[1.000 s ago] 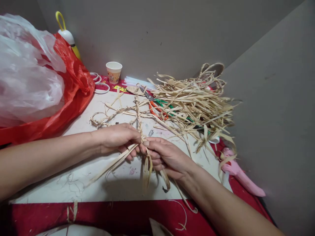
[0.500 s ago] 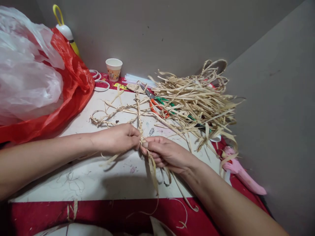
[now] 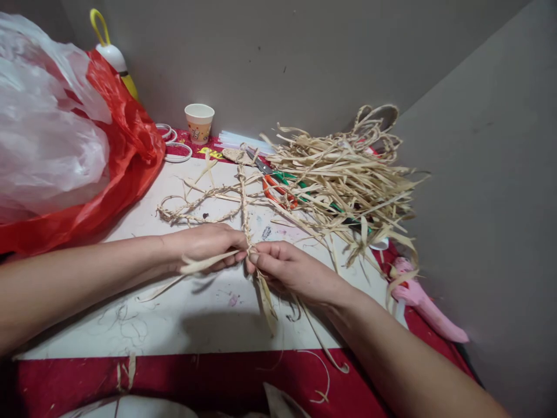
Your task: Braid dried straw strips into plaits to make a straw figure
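A braided cord of dry, straw-coloured strips [image 3: 244, 203] runs down the white board toward me, with its lower end between my hands. My left hand [image 3: 213, 244] is closed at the braid's left side, and a pale loose strip [image 3: 204, 264] sticks out leftward across it. My right hand [image 3: 287, 264] pinches the braid's end between thumb and fingers. Loose strips [image 3: 265, 299] hang below the right hand. Left of the upright braid, a thinner twisted cord [image 3: 195, 206] lies in a loop on the board.
A heap of dry strips [image 3: 343, 174] covers the right back, partly over orange-handled scissors [image 3: 278, 191]. Behind stand a paper cup [image 3: 199, 125], white rings [image 3: 178, 153] and straws [image 3: 243, 141]. A red plastic bag [image 3: 130, 145] fills the left; a pink tool [image 3: 429, 310] lies right.
A loose strip has swung up across the front of my left hand, and that hand has turned slightly. My right hand stays pinched at the braid's end.
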Action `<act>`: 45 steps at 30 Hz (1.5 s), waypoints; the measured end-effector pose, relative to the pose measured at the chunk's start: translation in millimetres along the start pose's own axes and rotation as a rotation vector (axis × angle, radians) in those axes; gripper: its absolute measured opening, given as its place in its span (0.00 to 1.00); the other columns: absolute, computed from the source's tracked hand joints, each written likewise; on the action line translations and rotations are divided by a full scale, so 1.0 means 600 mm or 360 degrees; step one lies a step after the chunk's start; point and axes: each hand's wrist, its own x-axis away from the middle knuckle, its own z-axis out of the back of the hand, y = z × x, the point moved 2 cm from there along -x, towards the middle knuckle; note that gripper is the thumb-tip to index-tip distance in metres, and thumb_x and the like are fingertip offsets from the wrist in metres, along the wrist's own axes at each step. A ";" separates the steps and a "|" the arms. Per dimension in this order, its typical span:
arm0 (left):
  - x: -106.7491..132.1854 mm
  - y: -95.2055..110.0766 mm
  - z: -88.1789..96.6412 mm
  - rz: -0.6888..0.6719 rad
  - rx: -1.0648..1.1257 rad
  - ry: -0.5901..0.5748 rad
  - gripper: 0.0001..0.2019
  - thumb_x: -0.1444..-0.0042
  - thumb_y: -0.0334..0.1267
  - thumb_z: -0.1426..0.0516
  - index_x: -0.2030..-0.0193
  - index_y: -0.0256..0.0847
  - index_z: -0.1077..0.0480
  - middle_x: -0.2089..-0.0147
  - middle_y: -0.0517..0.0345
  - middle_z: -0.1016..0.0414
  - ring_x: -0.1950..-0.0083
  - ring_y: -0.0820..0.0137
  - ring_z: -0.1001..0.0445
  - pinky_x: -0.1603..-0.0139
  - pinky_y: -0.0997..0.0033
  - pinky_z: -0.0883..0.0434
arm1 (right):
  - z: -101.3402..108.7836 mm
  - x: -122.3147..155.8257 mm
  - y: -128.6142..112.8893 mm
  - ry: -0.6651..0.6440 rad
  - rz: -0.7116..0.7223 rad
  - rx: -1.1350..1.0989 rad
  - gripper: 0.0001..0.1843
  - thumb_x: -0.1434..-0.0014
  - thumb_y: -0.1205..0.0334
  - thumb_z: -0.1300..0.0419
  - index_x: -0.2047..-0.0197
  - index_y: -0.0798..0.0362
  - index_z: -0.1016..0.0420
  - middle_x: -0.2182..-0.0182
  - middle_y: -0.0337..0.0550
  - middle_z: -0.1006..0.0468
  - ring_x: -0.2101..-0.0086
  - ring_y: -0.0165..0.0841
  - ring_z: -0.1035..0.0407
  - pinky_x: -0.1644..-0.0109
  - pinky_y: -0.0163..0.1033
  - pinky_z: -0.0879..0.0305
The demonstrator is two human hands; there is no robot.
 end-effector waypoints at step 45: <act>-0.004 -0.016 -0.013 -0.0284 -0.0016 0.0083 0.09 0.52 0.38 0.44 0.76 0.34 0.29 0.80 0.62 0.34 0.77 0.78 0.43 0.75 0.76 0.46 | -0.073 0.080 -0.016 0.0066 0.0597 0.1680 0.16 0.41 0.61 0.46 0.77 0.55 0.27 0.81 0.40 0.30 0.83 0.26 0.50 0.81 0.36 0.57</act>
